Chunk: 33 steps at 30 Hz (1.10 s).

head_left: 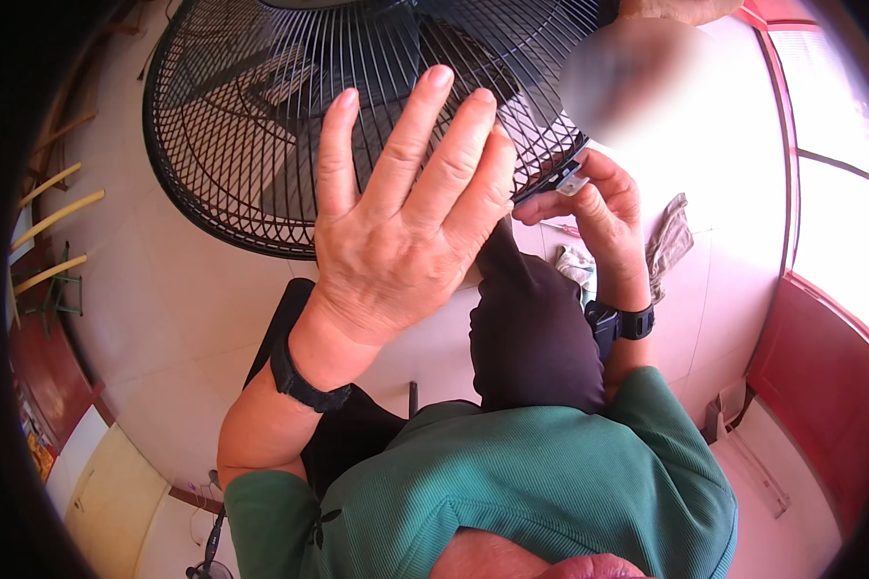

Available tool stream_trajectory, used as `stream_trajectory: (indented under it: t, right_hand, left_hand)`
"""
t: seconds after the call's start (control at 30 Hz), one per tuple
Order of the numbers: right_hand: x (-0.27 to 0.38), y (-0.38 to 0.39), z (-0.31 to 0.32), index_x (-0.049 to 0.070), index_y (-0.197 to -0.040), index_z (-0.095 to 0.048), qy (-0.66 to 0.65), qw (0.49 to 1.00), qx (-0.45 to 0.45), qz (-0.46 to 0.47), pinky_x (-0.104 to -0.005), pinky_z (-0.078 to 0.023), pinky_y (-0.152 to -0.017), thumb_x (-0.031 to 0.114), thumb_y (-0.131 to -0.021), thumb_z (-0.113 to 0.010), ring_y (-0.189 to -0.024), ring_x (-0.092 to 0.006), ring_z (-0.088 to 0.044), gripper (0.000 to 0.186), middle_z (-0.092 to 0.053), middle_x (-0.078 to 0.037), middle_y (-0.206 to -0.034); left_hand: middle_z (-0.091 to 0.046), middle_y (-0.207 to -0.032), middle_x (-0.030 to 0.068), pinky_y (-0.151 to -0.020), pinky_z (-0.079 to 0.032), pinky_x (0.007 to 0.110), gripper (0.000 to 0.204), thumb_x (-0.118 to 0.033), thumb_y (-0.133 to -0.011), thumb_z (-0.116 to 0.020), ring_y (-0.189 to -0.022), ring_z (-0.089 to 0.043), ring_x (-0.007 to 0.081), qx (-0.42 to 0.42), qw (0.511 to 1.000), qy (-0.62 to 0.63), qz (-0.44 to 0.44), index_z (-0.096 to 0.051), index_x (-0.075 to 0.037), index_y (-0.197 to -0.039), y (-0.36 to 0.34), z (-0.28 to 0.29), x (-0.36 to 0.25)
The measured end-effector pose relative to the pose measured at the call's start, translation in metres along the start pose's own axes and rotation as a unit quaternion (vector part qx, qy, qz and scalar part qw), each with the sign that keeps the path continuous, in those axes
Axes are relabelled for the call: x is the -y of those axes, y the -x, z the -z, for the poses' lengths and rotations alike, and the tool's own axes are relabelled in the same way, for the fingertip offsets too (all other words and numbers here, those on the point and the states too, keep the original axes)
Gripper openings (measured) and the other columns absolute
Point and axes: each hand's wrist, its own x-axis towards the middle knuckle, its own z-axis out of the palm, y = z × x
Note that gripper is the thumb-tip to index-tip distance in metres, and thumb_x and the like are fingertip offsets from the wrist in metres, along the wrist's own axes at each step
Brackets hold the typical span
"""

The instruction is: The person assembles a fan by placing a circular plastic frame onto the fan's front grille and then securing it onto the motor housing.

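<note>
A large black fan grille [232,164] of curved wires stands before me, with fan blades visible behind it. My left hand [401,207] is raised over its lower part, fingers stretched out and holding nothing; whether the fingertips touch the wires I cannot tell. At the grille's right rim, my right hand [603,207] pinches a small whitish translucent clip [572,181] between thumb and fingers. The clip sits against a dark piece on the rim. Each wrist wears a black band.
Cloths [668,249] lie on the tiled floor beyond my right wrist. Yellow-legged furniture [58,222] stands far left, and a red panel [821,386] lines the right side. A blurred patch and some skin, seemingly another person's, show at the top right. My dark-clad knee [536,338] is below the grille.
</note>
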Motion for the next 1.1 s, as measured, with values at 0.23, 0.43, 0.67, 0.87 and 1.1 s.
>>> stream_trajectory:
  t: [0.23, 0.43, 0.67, 0.87, 1.1]
  right_hand:
    - [0.029, 0.005, -0.01, -0.007, -0.108, -0.048, 0.056, 0.988, -0.027, -0.141, -0.0321, -0.056, -0.061, 0.019, -0.09, -0.06, -0.071, -0.0279, -0.068, 0.034, -0.065, -0.018, -0.084]
    - [0.022, 0.011, -0.013, -0.008, -0.11, -0.047, -0.019, 0.986, -0.01, -0.165, -0.0359, -0.057, -0.068, 0.012, -0.09, -0.056, -0.076, -0.0305, -0.067, 0.03, -0.064, -0.021, -0.088]
    - [0.019, 0.017, -0.009, -0.006, -0.108, -0.048, -0.062, 0.989, -0.007, -0.131, -0.0358, -0.056, -0.07, 0.006, -0.089, -0.05, -0.074, -0.0294, -0.067, 0.023, -0.064, -0.019, -0.087]
    - [0.027, 0.024, -0.005, -0.007, -0.107, -0.047, -0.073, 0.99, -0.004, -0.117, -0.033, -0.056, -0.064, 0.004, -0.088, -0.049, -0.066, -0.026, -0.066, 0.022, -0.064, -0.018, -0.083]
    - [0.028, 0.019, -0.01, -0.004, -0.104, -0.049, -0.081, 0.992, -0.014, -0.093, -0.0335, -0.056, -0.066, 0.006, -0.086, -0.05, -0.07, -0.0252, -0.067, 0.02, -0.064, -0.019, -0.085]
  left_hand:
    - [-0.053, -0.127, 0.0061, -0.104, -0.026, 0.053, 0.039, -0.029, -0.079, -0.065, -0.124, -0.046, 0.0265, -0.002, 1.0, 0.017, 0.005, -0.059, -0.008, -0.112, -0.001, 0.007, 0.0]
    - [-0.054, -0.126, 0.0051, -0.104, -0.027, 0.051, 0.039, -0.028, -0.077, -0.066, -0.123, -0.047, 0.0243, -0.004, 1.0, 0.012, 0.013, -0.06, -0.01, -0.112, -0.005, 0.005, -0.005]
    - [-0.054, -0.126, 0.0045, -0.105, -0.026, 0.051, 0.041, -0.03, -0.079, -0.065, -0.124, -0.046, 0.0231, 0.012, 1.0, 0.014, 0.011, -0.06, -0.01, -0.114, -0.003, 0.01, -0.006]
    - [-0.051, -0.131, 0.0026, -0.105, -0.024, 0.053, 0.041, -0.03, -0.086, -0.058, -0.128, -0.041, 0.0236, 0.072, 0.997, 0.009, 0.032, -0.057, -0.011, -0.122, -0.009, 0.031, -0.013]
    - [-0.048, -0.135, 0.0063, -0.106, -0.023, 0.051, 0.043, -0.027, -0.089, -0.055, -0.129, -0.039, 0.0254, 0.062, 0.997, 0.014, 0.053, -0.053, -0.008, -0.127, 0.003, 0.034, -0.017]
